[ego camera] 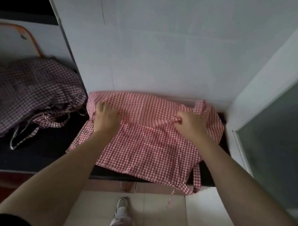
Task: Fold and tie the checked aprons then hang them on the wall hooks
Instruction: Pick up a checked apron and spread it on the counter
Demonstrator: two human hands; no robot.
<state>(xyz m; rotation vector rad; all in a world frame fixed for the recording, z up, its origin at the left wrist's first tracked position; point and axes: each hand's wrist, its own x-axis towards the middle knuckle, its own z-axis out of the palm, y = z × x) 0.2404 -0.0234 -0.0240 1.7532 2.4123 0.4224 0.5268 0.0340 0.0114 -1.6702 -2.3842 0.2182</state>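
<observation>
**On the dark counter, two hands fold a red checked apron**

On the dark counter (51, 157) by the white wall (161, 40) lies a red checked apron (149, 149). It is spread out flat, and its near edge hangs a little over the front of the counter. Its far part is folded over toward the person, so a fold line runs across the middle.

The left hand (105, 117) holds the cloth at the left end of the fold. Its fingers are curled, and its grip is closed on the apron. The right hand (191, 125) pinches a bunch of cloth at the right end of the fold. Its grip is tight on the apron too. Both hands are near the wall, well apart from each other.

A strap (197, 176) of the apron hangs down off the right front corner of the counter.

To the left, in the shade, sits a pile of checked aprons (26, 96). Their ties (24, 134) trail onto the counter.

Down below, one white shoe (121, 208) stands on the pale floor (166, 221).
</observation>
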